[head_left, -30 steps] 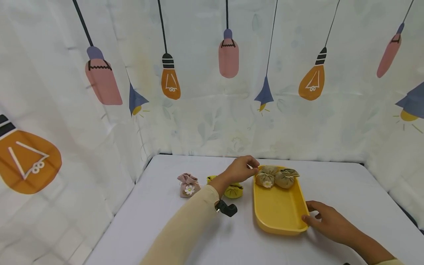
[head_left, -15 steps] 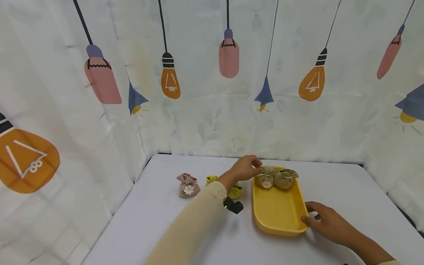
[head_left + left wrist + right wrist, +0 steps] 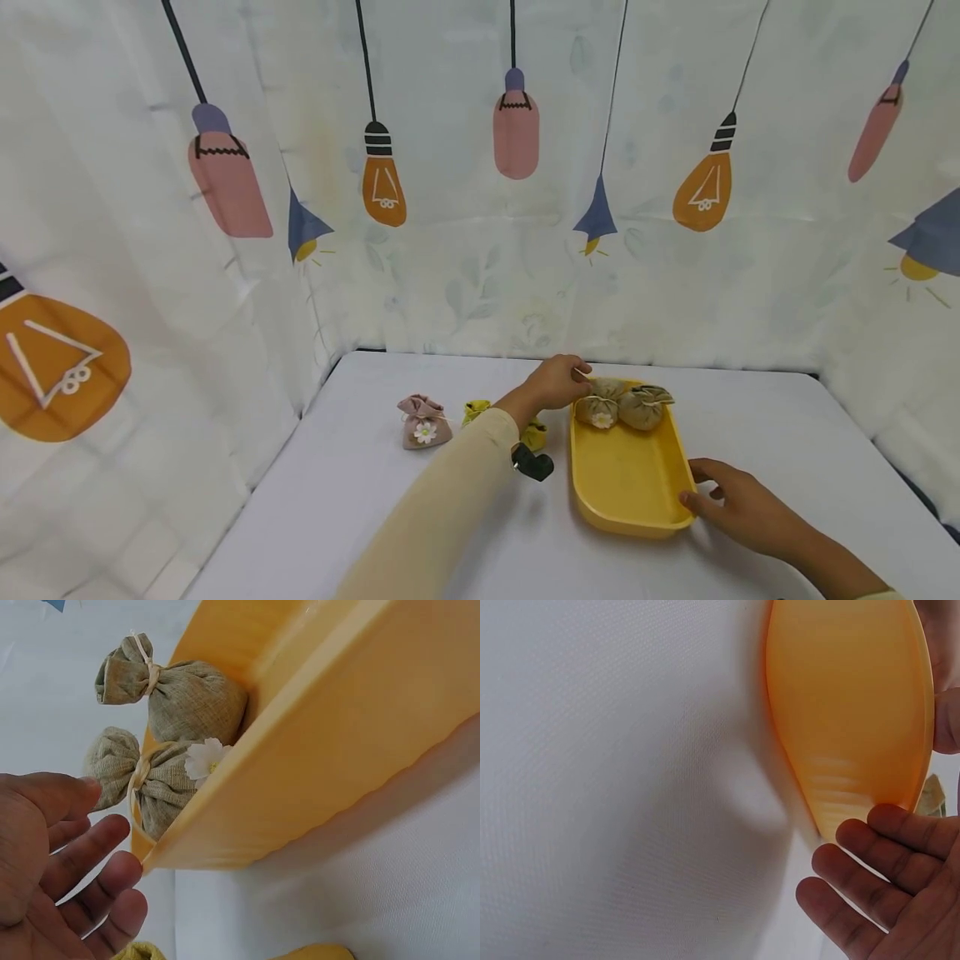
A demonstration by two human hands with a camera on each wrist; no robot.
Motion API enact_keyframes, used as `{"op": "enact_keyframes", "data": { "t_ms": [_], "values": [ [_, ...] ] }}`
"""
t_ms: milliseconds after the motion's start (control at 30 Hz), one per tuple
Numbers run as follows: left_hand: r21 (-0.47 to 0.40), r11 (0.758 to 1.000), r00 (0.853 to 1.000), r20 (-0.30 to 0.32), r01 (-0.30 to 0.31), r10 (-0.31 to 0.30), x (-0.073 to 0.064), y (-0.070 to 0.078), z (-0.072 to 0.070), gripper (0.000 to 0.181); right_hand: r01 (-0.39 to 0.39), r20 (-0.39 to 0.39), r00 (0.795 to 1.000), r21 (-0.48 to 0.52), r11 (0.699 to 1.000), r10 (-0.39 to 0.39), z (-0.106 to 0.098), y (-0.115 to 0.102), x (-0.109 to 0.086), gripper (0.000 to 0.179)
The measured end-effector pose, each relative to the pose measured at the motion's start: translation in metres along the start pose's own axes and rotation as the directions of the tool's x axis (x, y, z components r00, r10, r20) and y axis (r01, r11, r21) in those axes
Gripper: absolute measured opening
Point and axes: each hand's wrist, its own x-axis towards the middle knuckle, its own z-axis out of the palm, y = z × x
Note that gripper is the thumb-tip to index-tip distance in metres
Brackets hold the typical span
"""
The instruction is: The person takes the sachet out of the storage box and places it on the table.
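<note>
A yellow plastic tray [image 3: 628,467] lies on the white table, with two olive-green cloth pouches at its far end. The nearer-left pouch [image 3: 165,787] has a white flower and tied neck; the other pouch [image 3: 642,408] sits to its right. My left hand [image 3: 557,383] is at the tray's far left corner. Its thumb tip meets the flowered pouch's gathered top, while the other fingers stay loosely bent outside the tray. My right hand [image 3: 738,504] holds the tray's right side near the front, thumb over the rim and fingers by the outer wall [image 3: 847,712].
Left of the tray, a pink pouch [image 3: 424,423] with a white flower stands on the table. Yellow-green pouches [image 3: 534,435] are partly hidden behind my left forearm. A white curtain [image 3: 465,283] printed with lamps hangs behind the table.
My left hand has shifted slightly right and its forearm covers more of the yellow-green pouches. The right hand, tray and pouches look nearly unchanged.
</note>
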Motion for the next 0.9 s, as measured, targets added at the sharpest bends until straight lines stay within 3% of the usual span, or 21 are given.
{"op": "enact_keyframes", "data": {
  "t_ms": [433, 900],
  "values": [
    [0.072, 0.997, 0.998, -0.05, -0.025, 0.029, 0.002, 0.001, 0.01, 0.004, -0.002, 0.006, 1.0, -0.004, 1.0, 0.002, 0.001, -0.002, 0.001, 0.07],
    [0.054, 0.993, 0.99, -0.092, -0.103, 0.108, -0.009, 0.01, 0.002, 0.004, -0.01, -0.003, 1.0, -0.011, 1.0, 0.01, 0.001, -0.002, 0.001, 0.069]
  ]
}}
